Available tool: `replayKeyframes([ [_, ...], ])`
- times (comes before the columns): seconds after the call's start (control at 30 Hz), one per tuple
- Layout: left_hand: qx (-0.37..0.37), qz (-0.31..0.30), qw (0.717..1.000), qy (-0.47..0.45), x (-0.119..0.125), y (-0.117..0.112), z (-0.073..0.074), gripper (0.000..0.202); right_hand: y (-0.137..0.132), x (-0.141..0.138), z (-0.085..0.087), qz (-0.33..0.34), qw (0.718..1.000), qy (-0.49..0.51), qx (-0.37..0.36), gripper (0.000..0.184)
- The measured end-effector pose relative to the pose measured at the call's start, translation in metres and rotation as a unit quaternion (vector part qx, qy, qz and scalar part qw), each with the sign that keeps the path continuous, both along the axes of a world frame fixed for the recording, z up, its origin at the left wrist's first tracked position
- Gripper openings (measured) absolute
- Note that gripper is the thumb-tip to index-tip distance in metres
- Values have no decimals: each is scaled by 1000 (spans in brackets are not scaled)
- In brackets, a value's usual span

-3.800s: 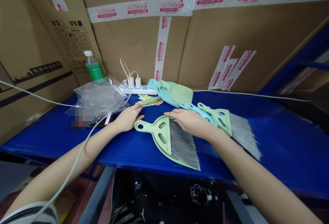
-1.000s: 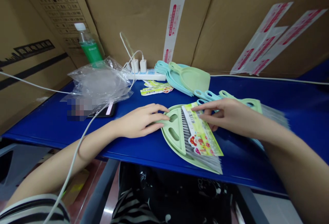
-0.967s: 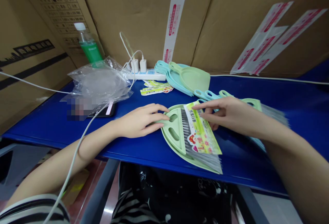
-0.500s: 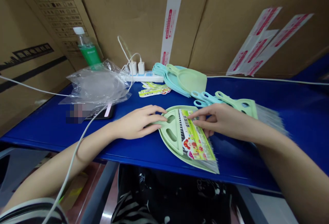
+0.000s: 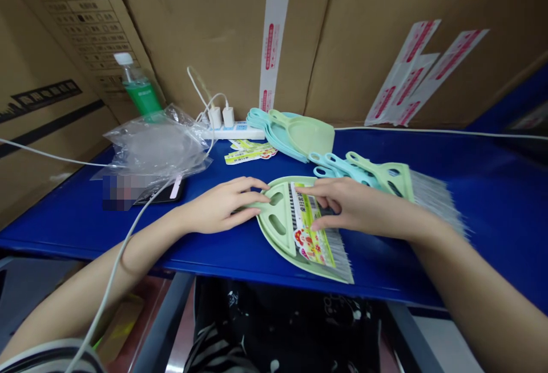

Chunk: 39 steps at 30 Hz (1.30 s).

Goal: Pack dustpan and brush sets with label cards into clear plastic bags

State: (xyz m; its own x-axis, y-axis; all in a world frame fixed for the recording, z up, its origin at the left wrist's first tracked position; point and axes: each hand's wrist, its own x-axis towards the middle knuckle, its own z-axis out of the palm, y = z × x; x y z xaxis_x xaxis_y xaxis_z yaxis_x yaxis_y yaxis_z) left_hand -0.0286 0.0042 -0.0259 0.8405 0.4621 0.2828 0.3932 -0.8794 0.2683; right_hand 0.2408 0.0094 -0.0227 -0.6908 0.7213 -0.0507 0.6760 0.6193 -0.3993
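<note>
A pale green dustpan [image 5: 274,252] lies on the blue table, its handle to the left, with a matching green brush [image 5: 287,237] nested in it. The brush's grey bristles [image 5: 341,256] point right. Across the brush lies a yellow-green printed label card [image 5: 314,240] with mushroom pictures. My left hand [image 5: 229,205] is closed around the handle end; the handle itself is mostly hidden. My right hand [image 5: 338,202] rests on the card, index finger stretched to its upper left and thumb apart on its face, other fingers curled. It covers the card's upper right part.
More brushes [image 5: 377,174], blue and green, lie behind my right hand. Stacked dustpans [image 5: 310,133] sit farther back beside loose label cards [image 5: 249,155] and a power strip [image 5: 235,131]. Clear plastic bags [image 5: 158,142], a green-labelled bottle [image 5: 141,93] and a phone [image 5: 175,190] are left. Cardboard [image 5: 205,25] stands behind.
My right hand has moved left over the card, its index finger and thumb now farther apart. The card's right edge lies farther left, showing more bristles. My left hand stays at the handle.
</note>
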Motion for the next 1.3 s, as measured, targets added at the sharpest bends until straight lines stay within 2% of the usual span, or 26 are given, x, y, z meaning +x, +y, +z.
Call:
replayKeyframes([
  [0.23,-3,-4,1000,0,0,1,1,27,-3,1,7,2,999,-1,39,49],
  [0.7,-8,-3,1000,7,-2,-1,4,27,-1,4,4,-29,998,-24,53,50],
  [0.87,-8,-4,1000,8,-1,-2,6,27,0,4,4,-21,998,-15,64,49],
  [0.97,-8,-2,1000,9,-1,-2,6,27,2,4,3,-34,992,12,120,43],
  [1.13,-4,1,1000,6,-2,-3,5,27,9,5,-8,-69,963,5,262,34],
  [1.3,-2,2,1000,7,-2,-3,6,27,12,2,-12,-69,955,-62,283,35],
])
